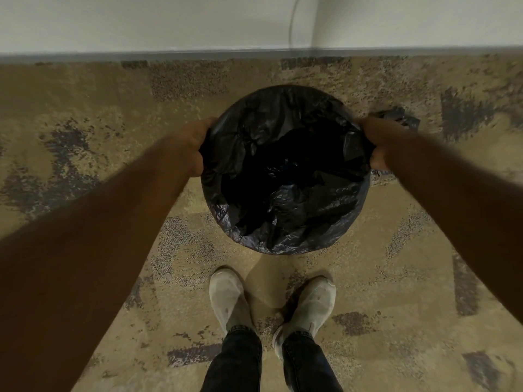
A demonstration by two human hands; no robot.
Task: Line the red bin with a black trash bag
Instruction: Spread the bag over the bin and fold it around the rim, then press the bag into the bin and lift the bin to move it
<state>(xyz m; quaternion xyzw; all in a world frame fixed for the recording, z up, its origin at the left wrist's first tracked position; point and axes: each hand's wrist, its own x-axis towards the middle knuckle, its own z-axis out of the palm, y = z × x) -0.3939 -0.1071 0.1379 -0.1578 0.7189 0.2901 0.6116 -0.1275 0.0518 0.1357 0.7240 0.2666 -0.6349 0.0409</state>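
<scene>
A black trash bag (285,171) is spread open in a round shape on the carpet in front of me, crinkled, with its dark inside showing. Its edge folds outward all around, and no red of the bin shows under it. My left hand (195,145) grips the bag's edge on the left side. My right hand (376,142) grips the edge on the right side. Both hands press against the rim, fingers curled over the plastic.
A patterned tan and purple carpet (113,114) covers the floor. A white wall with a grey baseboard (169,55) runs behind the bag. A crumpled dark piece of plastic (402,117) lies on the floor behind my right hand. My two shoes (271,301) stand just below the bag.
</scene>
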